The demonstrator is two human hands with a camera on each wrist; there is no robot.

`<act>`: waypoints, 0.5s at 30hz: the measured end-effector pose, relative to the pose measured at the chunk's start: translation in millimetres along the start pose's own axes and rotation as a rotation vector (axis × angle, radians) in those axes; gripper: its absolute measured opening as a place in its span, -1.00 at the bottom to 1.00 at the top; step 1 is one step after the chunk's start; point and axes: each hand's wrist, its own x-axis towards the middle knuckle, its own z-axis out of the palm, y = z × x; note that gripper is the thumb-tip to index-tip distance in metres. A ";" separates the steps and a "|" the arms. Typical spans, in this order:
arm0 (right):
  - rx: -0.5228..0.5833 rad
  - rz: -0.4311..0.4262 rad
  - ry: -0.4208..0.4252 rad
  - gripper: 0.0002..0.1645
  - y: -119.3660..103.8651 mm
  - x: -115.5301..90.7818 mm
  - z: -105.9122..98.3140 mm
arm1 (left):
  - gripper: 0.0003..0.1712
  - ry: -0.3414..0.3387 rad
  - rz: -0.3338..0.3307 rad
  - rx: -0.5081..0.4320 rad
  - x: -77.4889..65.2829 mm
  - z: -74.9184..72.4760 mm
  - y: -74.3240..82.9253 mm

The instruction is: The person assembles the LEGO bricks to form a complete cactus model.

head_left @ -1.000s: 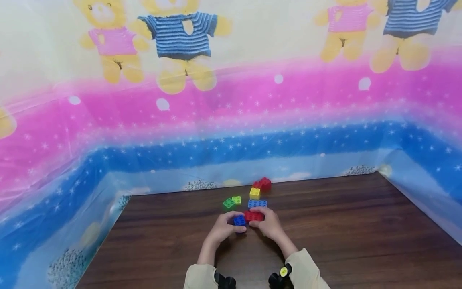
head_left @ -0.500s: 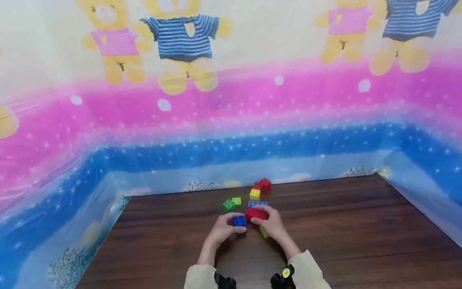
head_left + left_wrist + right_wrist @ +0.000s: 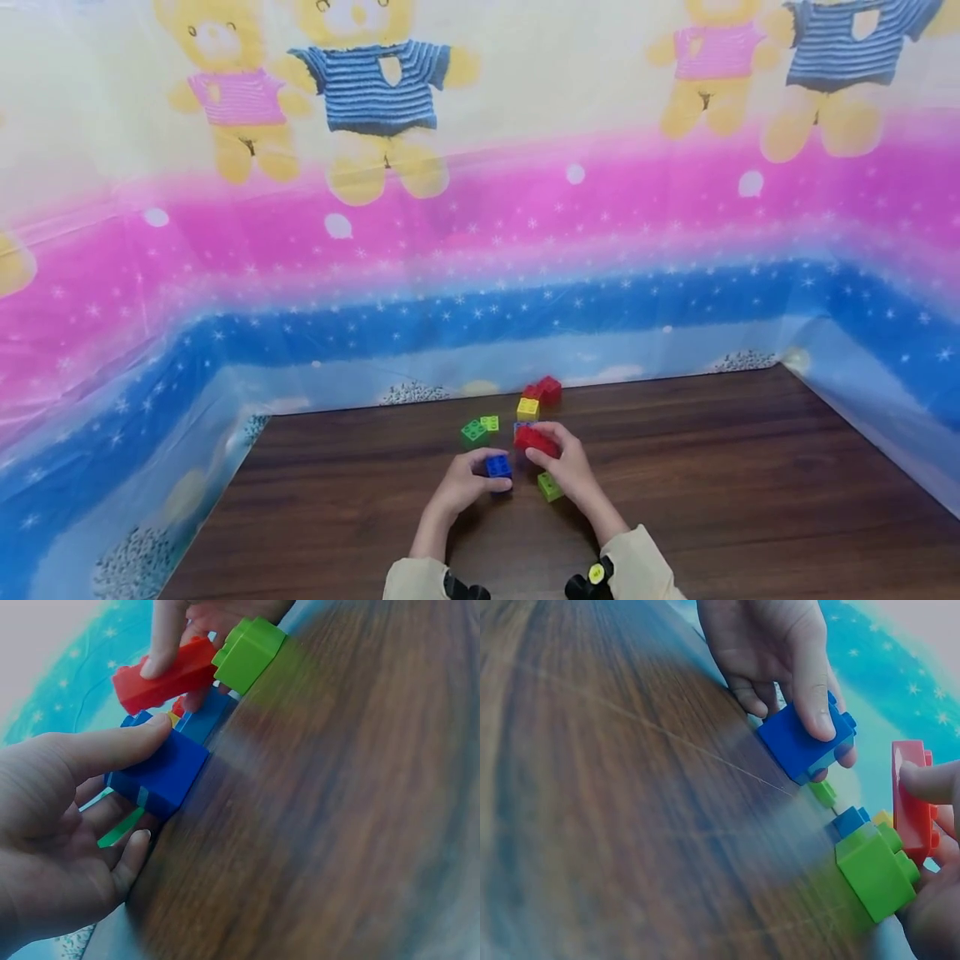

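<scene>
Blue brick [image 3: 498,467] sits at the near middle of the wooden table [image 3: 712,483], pinched between thumb and fingers of the left hand [image 3: 460,483]; its underside seems to touch the wood. The right hand [image 3: 572,468] pinches a longer red brick [image 3: 536,442], its thumb on the near side, and holds it tilted and raised above the table, to the right of and a little farther than the blue brick, apart from it. A lime brick [image 3: 550,486] stands studs up on the table, just beside the right hand. Partly hidden behind the red brick lies a light blue brick [image 3: 522,426]. Farther off sit a yellow brick [image 3: 528,408] and, close to the far edge, red pieces [image 3: 550,389], one or two, I cannot tell. To the left, a green brick [image 3: 474,432] and a pale green brick [image 3: 490,423] lie together. Cream sleeves [image 3: 417,579] cover the arms, with black gear [image 3: 581,587] at the wrists. Beyond the table hangs a cloth [image 3: 570,275] printed with bears [image 3: 382,83].
</scene>
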 end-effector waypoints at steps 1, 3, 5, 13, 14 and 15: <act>0.007 -0.005 -0.001 -0.56 -1.1 -0.2 -0.2 | -0.47 0.000 0.005 -0.001 -0.1 0.1 0.2; 0.008 -0.022 -0.007 -0.56 -3.3 -0.4 -0.8 | -0.47 0.001 0.016 -0.002 -0.1 0.2 0.4; -0.001 -0.026 -0.020 -0.55 -5.3 -0.8 -1.6 | -0.47 -0.003 0.023 -0.005 -0.2 0.3 0.5; -0.049 -0.075 -0.130 -0.41 -8.5 -2.0 -4.8 | -0.49 -0.015 0.038 -0.004 -1.1 1.5 -1.2; -0.048 -0.079 -0.144 -0.42 -9.1 -2.3 -5.0 | -0.49 -0.015 0.038 -0.004 -1.2 1.6 -1.5; -0.050 -0.083 -0.157 -0.44 -10.0 -2.5 -5.2 | -0.49 -0.015 0.035 -0.007 -1.4 1.6 -1.6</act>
